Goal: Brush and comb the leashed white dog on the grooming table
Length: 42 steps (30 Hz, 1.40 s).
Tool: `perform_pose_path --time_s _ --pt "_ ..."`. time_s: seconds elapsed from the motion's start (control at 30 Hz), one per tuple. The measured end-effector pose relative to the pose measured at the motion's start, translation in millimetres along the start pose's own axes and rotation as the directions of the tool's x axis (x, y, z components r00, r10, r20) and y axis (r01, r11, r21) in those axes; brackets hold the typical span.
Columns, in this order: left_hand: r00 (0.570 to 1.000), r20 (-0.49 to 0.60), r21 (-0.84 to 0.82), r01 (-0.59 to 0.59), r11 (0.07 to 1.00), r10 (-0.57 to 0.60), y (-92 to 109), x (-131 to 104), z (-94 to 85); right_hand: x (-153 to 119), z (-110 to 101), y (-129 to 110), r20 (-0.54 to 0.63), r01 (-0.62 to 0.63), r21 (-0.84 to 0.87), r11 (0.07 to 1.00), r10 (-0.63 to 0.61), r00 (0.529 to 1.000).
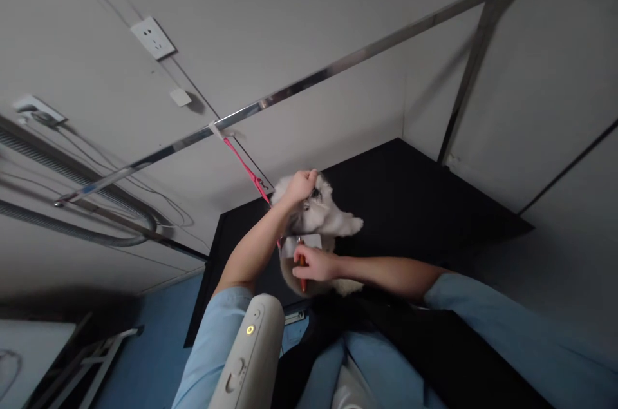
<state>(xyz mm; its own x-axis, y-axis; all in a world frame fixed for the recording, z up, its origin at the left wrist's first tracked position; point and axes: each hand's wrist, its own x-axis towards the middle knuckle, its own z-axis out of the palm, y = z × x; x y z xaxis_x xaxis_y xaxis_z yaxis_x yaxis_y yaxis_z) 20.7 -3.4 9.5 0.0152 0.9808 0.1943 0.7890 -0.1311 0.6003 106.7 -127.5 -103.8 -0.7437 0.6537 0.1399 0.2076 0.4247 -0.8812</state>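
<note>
A small fluffy white dog [338,223] is on a black table [386,196], partly hidden by my arms. My left hand [302,185] is closed at the top of its head, fingers curled into the fur there. In my right hand [317,265] is a slicker brush [304,283] with an orange handle and a wide pale head, held over the dog's body just below its face. A pink leash [247,171] runs from a metal bar [299,84] down to the dog's neck area.
Wall sockets [153,37] and a plugged-in cord [41,114] are on the wall at left, beside a grey ribbed hose [96,228]. The bar's upright post [466,93] stands at right. A white device with a yellow light [253,348] sits close in front of me.
</note>
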Motion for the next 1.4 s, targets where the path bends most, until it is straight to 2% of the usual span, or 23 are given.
perform_pose_path --time_s 0.13,0.27,0.37,0.5,0.63,0.7,0.77,0.87,0.9,1.0,1.07,1.13,1.17,1.23,1.3,1.4 --pt "1.0 -0.011 0.053 -0.02 0.998 0.021 -4 5 11.8 -3 0 13 -0.129 -0.023 -0.043 0.999 0.017 0.992" --pt "1.0 0.003 0.016 -0.03 0.999 0.03 -11 15 13.9 -4 -5 27 -0.045 -0.006 -0.039 0.999 0.005 0.999" --pt "1.0 -0.012 -0.026 -0.027 0.999 0.026 -17 20 12.5 1 -10 32 -0.118 -0.021 -0.057 0.998 0.014 0.993" --pt "0.999 0.013 0.045 -0.031 0.999 0.031 -22 20 8.1 9 -10 35 0.037 -0.022 -0.027 0.999 0.023 0.999" --pt "1.0 0.008 0.155 -0.03 0.987 0.029 -23 15 -0.1 13 -11 34 -0.033 -0.028 -0.086 0.996 0.025 0.999" --pt "0.999 0.002 0.203 -0.033 0.979 0.034 -24 13 -4.5 14 -14 33 0.079 -0.019 -0.108 0.994 0.028 0.997" --pt "0.998 0.021 0.243 -0.059 0.968 0.055 -26 9 -8.4 12 -23 32 0.161 0.014 -0.098 0.995 0.002 0.987" --pt "0.991 0.08 0.279 -0.122 0.952 0.103 -32 4 -12.8 6 -45 30 0.081 0.017 -0.142 0.99 -0.005 0.997" --pt "0.988 0.096 0.281 -0.143 0.949 0.12 -34 2 -13.9 4 -53 28 0.088 0.002 -0.162 0.987 0.012 0.996" --pt "0.976 0.133 0.244 -0.203 0.948 0.175 -43 -1 -17.1 -6 -70 26 0.181 0.034 -0.143 0.989 -0.008 0.983" --pt "0.97 0.143 0.195 -0.224 0.955 0.198 -49 -2 -19.4 -10 -73 25 0.099 0.102 -0.116 0.988 -0.091 0.991" --pt "0.969 0.141 0.148 -0.224 0.963 0.203 -51 -5 -21.7 -12 -70 26 0.011 0.105 -0.109 0.989 -0.104 0.994" --pt "0.969 0.14 0.124 -0.222 0.967 0.204 -51 -6 -22.5 -11 -67 26 0.025 0.073 -0.099 0.992 -0.071 0.997" --pt "0.965 0.152 0.07 -0.228 0.971 0.216 -49 -10 -23.6 -10 -62 26 0.137 0.022 -0.061 0.998 -0.014 0.99" --pt "0.955 0.17 0.006 -0.249 0.968 0.245 -45 -11 -24.3 -9 -59 27 0.152 0.059 -0.063 0.996 -0.049 0.987" --pt "0.952 0.136 -0.065 -0.269 0.961 0.276 -45 -11 -27.7 -13 -57 36 0.075 0.133 -0.172 0.976 -0.121 0.99"
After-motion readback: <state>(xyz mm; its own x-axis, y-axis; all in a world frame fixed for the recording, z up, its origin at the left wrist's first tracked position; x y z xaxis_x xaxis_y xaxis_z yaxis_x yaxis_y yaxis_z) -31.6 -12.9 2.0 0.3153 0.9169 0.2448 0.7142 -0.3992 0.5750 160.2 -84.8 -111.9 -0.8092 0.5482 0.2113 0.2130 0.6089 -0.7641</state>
